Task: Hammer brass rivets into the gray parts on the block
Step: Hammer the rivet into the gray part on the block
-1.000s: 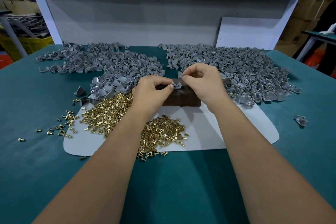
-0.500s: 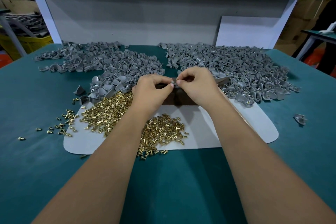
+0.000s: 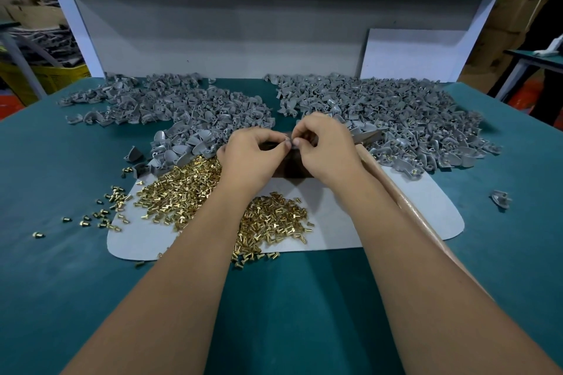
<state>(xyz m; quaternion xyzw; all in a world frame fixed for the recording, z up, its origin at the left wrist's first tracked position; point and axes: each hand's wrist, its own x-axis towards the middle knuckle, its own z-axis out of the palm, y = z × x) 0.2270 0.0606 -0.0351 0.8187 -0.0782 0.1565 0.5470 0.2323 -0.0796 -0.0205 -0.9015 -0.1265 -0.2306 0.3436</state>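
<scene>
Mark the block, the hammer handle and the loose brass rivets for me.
block (image 3: 292, 169), head view, dark front face between the wrists.
hammer handle (image 3: 405, 198), head view, wooden shaft beside the right forearm.
brass rivets (image 3: 182, 189), head view, middle of the left heap on the white mat.

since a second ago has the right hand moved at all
Yes, slightly. The right hand has shifted left over the dark block, so its fingertips now meet the left hand closer to the block's middle.

Left hand (image 3: 248, 158) and right hand (image 3: 327, 149) fingertips meet, curled, pinching; forearms extended.
</scene>
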